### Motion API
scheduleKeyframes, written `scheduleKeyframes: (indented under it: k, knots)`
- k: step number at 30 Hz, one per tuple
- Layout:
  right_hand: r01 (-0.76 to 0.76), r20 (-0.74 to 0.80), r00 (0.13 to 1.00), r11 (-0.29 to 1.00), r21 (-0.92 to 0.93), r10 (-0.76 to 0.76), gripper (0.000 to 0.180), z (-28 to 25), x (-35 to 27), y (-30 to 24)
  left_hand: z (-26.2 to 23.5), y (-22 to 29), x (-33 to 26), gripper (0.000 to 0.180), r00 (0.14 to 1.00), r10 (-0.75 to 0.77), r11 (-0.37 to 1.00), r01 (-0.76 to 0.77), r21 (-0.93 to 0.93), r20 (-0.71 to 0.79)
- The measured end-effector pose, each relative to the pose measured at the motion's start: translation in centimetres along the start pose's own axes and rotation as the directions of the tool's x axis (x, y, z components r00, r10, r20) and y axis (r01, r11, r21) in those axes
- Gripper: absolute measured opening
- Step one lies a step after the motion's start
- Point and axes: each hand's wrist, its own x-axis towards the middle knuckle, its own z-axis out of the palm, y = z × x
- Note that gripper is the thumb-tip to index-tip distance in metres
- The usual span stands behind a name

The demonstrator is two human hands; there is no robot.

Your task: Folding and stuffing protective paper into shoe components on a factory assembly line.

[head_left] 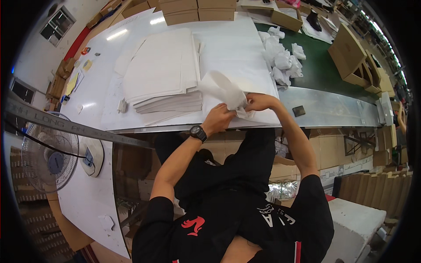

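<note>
Both of my hands are closed on one sheet of white paper [221, 87], which curls up and is bunched at its lower end near the table's front edge. My left hand [219, 117], with a black watch on its wrist, grips the crumpled part from the left. From the right, my right hand [258, 101] pinches the same sheet. Just left of the hands lies a tall stack of flat white paper sheets [164, 65], its lower layers fanned out. Crumpled white paper wads [283, 59] are heaped at the right on a green belt.
The green belt [318, 70] runs past the white table [232, 44], with a metal ledge [333, 105] holding a small dark block [298, 110]. An open cardboard box [351, 57] stands on the belt. Brown boxes [197, 11] sit at the far edge. A fan [52, 158] stands at left.
</note>
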Motion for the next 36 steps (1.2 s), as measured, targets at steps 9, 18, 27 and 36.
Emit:
scheduleKeyframes:
  k: [9,18,27,36]
  knots:
    - [-0.084,-0.756,0.605,0.925,-0.371,-0.249,0.036,7.8,-4.8,-3.7,1.1,-8.4,8.8,0.023,0.663,-0.44,0.657,0.698,-0.287,0.605]
    - [-0.224,-0.614,0.773,0.839,-0.497,-0.157,0.071,5.8,0.9,1.8,1.0,-5.5,11.6,0.022,0.625,-0.647,0.76,0.573,0.306,0.437]
    - [-0.104,-0.666,0.68,0.86,-0.5,-0.306,0.059,3.5,4.7,3.3,2.2,-3.2,6.4,0.06,0.895,-0.386,0.886,0.292,0.362,0.223]
    - [0.04,-0.647,0.655,0.872,-0.488,-0.392,0.058,8.6,-2.0,4.2,1.3,1.7,1.6,0.061,0.954,-0.267,0.961,0.252,0.118,0.138]
